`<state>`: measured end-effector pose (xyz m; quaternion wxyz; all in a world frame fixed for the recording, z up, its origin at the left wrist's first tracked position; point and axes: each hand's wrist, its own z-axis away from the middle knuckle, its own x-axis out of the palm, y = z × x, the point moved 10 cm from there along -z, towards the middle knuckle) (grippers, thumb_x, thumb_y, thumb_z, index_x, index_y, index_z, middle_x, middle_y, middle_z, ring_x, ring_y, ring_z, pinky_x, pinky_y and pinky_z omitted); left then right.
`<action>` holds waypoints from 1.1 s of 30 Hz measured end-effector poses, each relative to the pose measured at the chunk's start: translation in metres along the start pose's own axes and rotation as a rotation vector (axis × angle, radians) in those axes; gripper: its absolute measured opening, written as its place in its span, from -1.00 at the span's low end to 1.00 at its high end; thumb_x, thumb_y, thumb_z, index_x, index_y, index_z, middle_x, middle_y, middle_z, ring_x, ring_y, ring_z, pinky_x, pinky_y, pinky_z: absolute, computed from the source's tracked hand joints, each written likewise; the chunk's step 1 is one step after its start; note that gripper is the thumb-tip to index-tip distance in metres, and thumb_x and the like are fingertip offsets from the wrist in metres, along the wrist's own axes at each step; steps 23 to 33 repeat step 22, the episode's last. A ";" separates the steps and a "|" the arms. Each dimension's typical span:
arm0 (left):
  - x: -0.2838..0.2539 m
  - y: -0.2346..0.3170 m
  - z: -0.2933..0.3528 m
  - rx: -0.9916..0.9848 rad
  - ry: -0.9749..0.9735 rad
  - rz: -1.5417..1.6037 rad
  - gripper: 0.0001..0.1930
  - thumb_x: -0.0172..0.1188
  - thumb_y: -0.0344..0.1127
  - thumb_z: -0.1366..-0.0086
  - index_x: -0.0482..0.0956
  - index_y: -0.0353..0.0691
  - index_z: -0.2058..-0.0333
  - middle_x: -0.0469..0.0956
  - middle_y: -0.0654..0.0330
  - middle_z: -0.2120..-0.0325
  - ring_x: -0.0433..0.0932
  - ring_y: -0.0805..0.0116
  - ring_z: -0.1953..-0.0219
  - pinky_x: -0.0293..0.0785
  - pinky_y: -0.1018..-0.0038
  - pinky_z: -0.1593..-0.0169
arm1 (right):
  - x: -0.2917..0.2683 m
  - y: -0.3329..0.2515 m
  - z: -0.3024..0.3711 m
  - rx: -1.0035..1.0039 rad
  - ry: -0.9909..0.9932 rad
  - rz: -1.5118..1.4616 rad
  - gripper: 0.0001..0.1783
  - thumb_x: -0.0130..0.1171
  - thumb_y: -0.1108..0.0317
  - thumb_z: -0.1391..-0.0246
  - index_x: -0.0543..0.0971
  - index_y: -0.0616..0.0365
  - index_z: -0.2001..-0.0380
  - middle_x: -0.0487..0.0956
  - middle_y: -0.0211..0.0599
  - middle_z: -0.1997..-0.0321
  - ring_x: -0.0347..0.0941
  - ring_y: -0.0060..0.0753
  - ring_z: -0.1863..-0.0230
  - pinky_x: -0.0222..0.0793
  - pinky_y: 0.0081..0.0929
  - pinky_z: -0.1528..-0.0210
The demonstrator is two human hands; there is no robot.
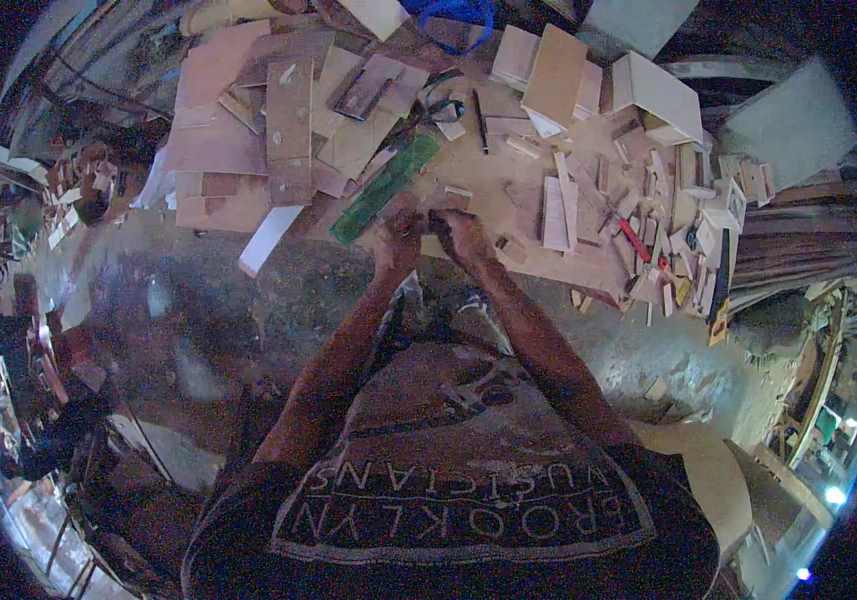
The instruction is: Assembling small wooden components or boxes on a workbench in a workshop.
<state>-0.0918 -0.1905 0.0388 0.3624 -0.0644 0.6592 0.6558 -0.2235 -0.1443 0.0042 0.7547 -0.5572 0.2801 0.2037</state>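
Observation:
My left hand (402,236) and my right hand (459,238) are close together over the near edge of the wooden worktable (463,190). Both have curled fingers. A small dark thing seems to lie between the fingertips, too small and blurred to name. Beside my left hand a long green strip (386,190) lies slanting across the table. A short wood offcut (456,191) rests just beyond my fingers. Farther back lies a thin dark pen-like stick (479,122). A small wood block (511,248) sits to the right of my right hand.
Flat boards (218,110) and a long plank (290,135) cover the table's left side. Box-like wooden pieces (656,98) stand at the back right. Many offcuts, a red-handled tool (634,240) and a saw (719,300) crowd the right. A white strip (270,241) overhangs the front edge.

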 end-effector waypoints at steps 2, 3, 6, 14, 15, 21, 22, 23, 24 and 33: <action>-0.005 -0.015 0.002 0.029 0.043 0.080 -0.85 0.15 -0.36 -0.22 0.57 -0.27 0.26 0.61 -0.01 0.36 0.62 0.07 0.31 0.51 0.27 0.23 | 0.015 0.001 -0.005 0.048 -0.035 0.004 -0.75 0.03 0.35 -0.08 0.57 0.15 0.19 0.60 -0.04 0.25 0.55 -0.02 0.19 0.45 -0.22 0.10; -0.007 -0.016 0.001 0.065 0.066 0.170 -0.86 0.15 -0.35 -0.22 0.57 -0.26 0.28 0.60 -0.02 0.37 0.61 0.06 0.33 0.50 0.26 0.26 | 0.015 -0.007 -0.005 -0.014 -0.016 -0.107 -0.76 0.03 0.36 -0.07 0.57 0.15 0.20 0.60 -0.04 0.26 0.55 -0.03 0.20 0.45 -0.22 0.13; -0.004 -0.001 0.001 0.133 0.095 0.039 -0.86 0.15 -0.33 -0.24 0.57 -0.26 0.31 0.59 -0.01 0.37 0.59 0.07 0.33 0.49 0.28 0.25 | 0.016 0.020 -0.006 -0.066 0.055 -0.039 -0.77 0.03 0.36 -0.06 0.57 0.13 0.21 0.60 -0.04 0.27 0.55 -0.04 0.23 0.46 -0.22 0.17; 0.000 -0.087 0.002 0.118 0.317 0.432 -0.84 0.12 -0.33 -0.27 0.59 -0.28 0.28 0.60 0.05 0.38 0.58 0.16 0.31 0.48 0.30 0.22 | 0.010 -0.039 0.003 -0.009 -0.095 0.085 -0.75 0.05 0.39 -0.04 0.56 0.11 0.18 0.59 -0.04 0.29 0.54 -0.03 0.22 0.46 -0.22 0.16; 0.019 -0.106 -0.001 -0.100 0.364 0.891 -0.83 0.10 -0.33 -0.28 0.59 -0.29 0.27 0.60 0.08 0.39 0.58 0.19 0.33 0.49 0.31 0.23 | 0.000 -0.033 0.007 -0.018 -0.021 0.000 -0.71 0.08 0.40 -0.02 0.55 0.09 0.14 0.59 -0.05 0.28 0.54 -0.03 0.20 0.46 -0.21 0.15; 0.004 -0.040 -0.002 -0.082 -0.306 0.080 -0.63 0.13 -0.13 -0.31 0.46 -0.22 0.01 0.54 0.08 0.15 0.48 0.29 0.14 0.38 0.39 -0.02 | -0.051 -0.042 0.030 -0.110 0.143 -0.070 -0.46 0.20 0.40 0.07 0.43 0.01 -0.07 0.52 -0.03 0.05 0.46 0.03 0.01 0.38 -0.19 -0.05; 0.003 -0.042 -0.002 -0.078 -0.305 0.077 -0.63 0.13 -0.13 -0.31 0.46 -0.22 0.01 0.54 0.08 0.15 0.48 0.29 0.14 0.38 0.39 -0.02 | -0.047 -0.034 0.028 -0.094 0.148 0.000 -0.39 0.23 0.39 0.09 0.39 0.00 -0.12 0.48 -0.01 -0.05 0.42 0.05 -0.05 0.33 -0.18 -0.12; 0.003 -0.042 -0.002 -0.078 -0.305 0.077 -0.63 0.13 -0.13 -0.31 0.46 -0.22 0.01 0.54 0.08 0.15 0.48 0.29 0.14 0.38 0.39 -0.02 | -0.047 -0.034 0.028 -0.094 0.148 0.000 -0.39 0.23 0.39 0.09 0.39 0.00 -0.12 0.48 -0.01 -0.05 0.42 0.05 -0.05 0.33 -0.18 -0.12; 0.003 -0.042 -0.002 -0.078 -0.305 0.077 -0.63 0.13 -0.13 -0.31 0.46 -0.22 0.01 0.54 0.08 0.15 0.48 0.29 0.14 0.38 0.39 -0.02 | -0.047 -0.034 0.028 -0.094 0.148 0.000 -0.39 0.23 0.39 0.09 0.39 0.00 -0.12 0.48 -0.01 -0.05 0.42 0.05 -0.05 0.33 -0.18 -0.12; 0.003 -0.042 -0.002 -0.078 -0.305 0.077 -0.63 0.13 -0.13 -0.31 0.46 -0.22 0.01 0.54 0.08 0.15 0.48 0.29 0.14 0.38 0.39 -0.02 | -0.047 -0.034 0.028 -0.094 0.148 0.000 -0.39 0.23 0.39 0.09 0.39 0.00 -0.12 0.48 -0.01 -0.05 0.42 0.05 -0.05 0.33 -0.18 -0.12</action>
